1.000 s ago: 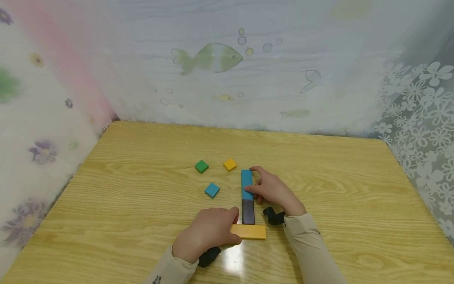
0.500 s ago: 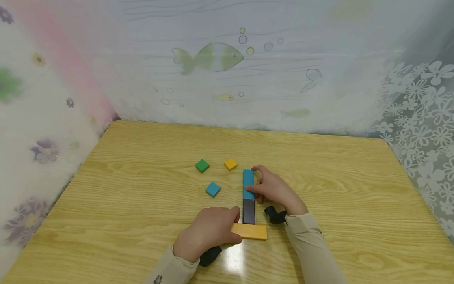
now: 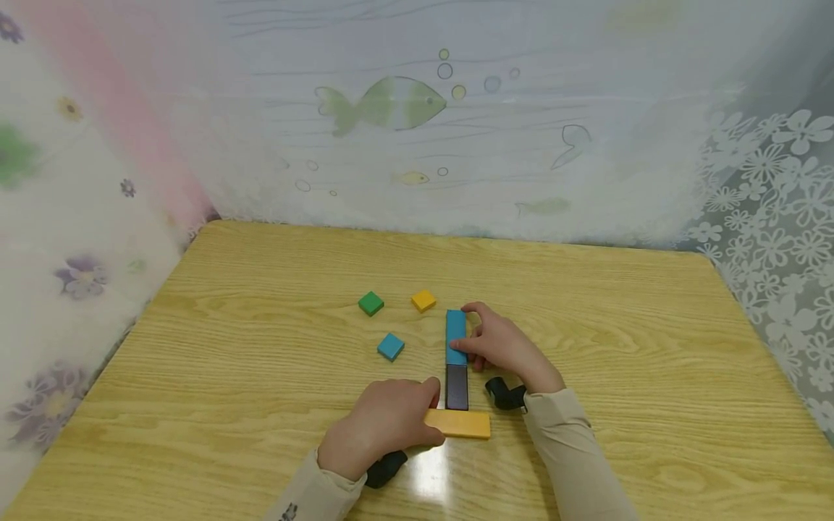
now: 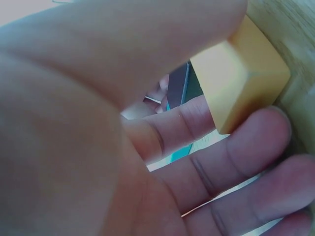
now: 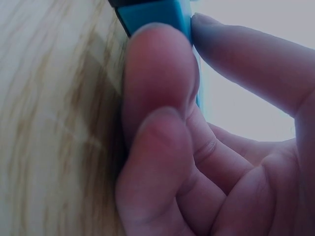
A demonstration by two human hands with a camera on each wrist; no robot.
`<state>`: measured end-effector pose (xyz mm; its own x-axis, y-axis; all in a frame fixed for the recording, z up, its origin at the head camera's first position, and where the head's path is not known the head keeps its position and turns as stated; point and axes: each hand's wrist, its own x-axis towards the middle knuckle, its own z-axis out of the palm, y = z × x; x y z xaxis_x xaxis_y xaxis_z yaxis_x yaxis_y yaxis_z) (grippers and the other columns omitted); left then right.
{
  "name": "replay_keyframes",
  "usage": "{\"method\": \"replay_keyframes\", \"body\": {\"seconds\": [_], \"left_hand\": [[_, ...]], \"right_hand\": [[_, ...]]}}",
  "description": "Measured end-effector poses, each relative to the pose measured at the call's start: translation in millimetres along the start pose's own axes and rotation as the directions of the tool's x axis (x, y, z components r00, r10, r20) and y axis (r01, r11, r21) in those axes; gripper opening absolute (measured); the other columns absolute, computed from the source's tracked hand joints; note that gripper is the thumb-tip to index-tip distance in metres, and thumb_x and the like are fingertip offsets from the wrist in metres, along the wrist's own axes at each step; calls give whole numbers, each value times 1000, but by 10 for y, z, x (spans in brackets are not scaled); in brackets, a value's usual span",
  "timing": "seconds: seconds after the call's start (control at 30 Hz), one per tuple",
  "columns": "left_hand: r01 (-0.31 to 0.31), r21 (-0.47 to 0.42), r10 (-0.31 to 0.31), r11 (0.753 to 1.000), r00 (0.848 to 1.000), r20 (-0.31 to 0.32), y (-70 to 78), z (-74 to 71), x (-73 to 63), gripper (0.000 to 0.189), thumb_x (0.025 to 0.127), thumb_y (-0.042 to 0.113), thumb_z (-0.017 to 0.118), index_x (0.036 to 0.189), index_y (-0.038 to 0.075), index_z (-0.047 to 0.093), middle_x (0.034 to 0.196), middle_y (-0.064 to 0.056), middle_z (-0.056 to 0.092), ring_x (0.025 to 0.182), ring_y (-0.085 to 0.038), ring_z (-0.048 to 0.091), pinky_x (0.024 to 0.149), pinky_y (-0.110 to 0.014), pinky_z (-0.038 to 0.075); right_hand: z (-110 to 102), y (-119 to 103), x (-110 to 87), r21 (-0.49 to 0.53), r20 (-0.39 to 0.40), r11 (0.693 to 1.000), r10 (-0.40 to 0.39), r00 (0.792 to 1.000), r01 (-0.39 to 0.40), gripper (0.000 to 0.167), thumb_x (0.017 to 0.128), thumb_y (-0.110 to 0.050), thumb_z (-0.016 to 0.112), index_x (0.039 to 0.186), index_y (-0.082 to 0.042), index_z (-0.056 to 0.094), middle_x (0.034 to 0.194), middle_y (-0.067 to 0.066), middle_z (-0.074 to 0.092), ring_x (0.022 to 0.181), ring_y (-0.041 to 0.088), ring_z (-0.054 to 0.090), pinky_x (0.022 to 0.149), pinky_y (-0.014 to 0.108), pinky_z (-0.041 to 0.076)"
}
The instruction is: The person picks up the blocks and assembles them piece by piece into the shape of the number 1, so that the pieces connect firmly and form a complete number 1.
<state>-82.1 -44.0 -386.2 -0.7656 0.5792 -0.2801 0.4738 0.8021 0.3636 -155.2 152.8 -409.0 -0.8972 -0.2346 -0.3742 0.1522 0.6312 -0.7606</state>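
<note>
My left hand [image 3: 391,416] pinches the left end of a long yellow block [image 3: 465,425] between thumb and fingers; the left wrist view shows that block's end [image 4: 246,78] up close. A dark block [image 3: 457,387] runs away from the yellow one, so they form an upside-down T. Beyond it, in line, lies a long blue block [image 3: 455,329]. From the right side, my right hand [image 3: 504,351] holds this blue block, index finger at its far end and thumb on its top. In the right wrist view the other fingers curl beside the blue block [image 5: 152,17].
Left of the row lie three small square blocks: green [image 3: 371,304], yellow [image 3: 423,301] and blue [image 3: 391,347]. All rest on a wood-grain table [image 3: 228,325]. A fish-patterned curtain [image 3: 456,145] hangs behind its far edge, with floral curtains at both sides.
</note>
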Motion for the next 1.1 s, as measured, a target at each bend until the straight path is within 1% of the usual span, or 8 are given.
{"method": "replay_keyframes", "body": {"seconds": [0.47,0.7,0.93,1.1], "left_hand": [[2,13,-2,1000,1000,3,6,0,8,33,70,45,70,80,21,50,58,12,45,48,-6,42,43,-27,34],[10,-4,-10,1000,999,36,15,-11,-8,32,71,45,70,81,22,50,58,11,45,48,-7,43,43,-27,35],[9,2,-9,1000,1000,21,14,-6,-6,33,70,46,70,80,22,50,59,11,45,48,-7,43,43,-27,35],[10,-3,-10,1000,999,34,13,1,-2,33,70,47,70,81,22,50,59,11,45,49,-7,43,44,-28,35]], "right_hand": [[-7,-3,-2,15,5,1000,-1,1000,1,69,79,-31,68,135,-17,29,67,9,58,52,23,57,54,34,46],[-9,-5,-10,14,2,1000,6,1000,-6,69,79,-32,67,135,-19,29,67,9,58,52,24,57,55,35,45],[-14,-12,-11,10,3,1000,-5,1000,5,71,79,-32,67,137,-20,27,67,9,58,52,24,57,55,35,46],[-18,20,-13,21,8,1000,-18,1000,18,72,81,-35,65,139,-22,25,68,9,59,52,24,57,55,34,46]]}}
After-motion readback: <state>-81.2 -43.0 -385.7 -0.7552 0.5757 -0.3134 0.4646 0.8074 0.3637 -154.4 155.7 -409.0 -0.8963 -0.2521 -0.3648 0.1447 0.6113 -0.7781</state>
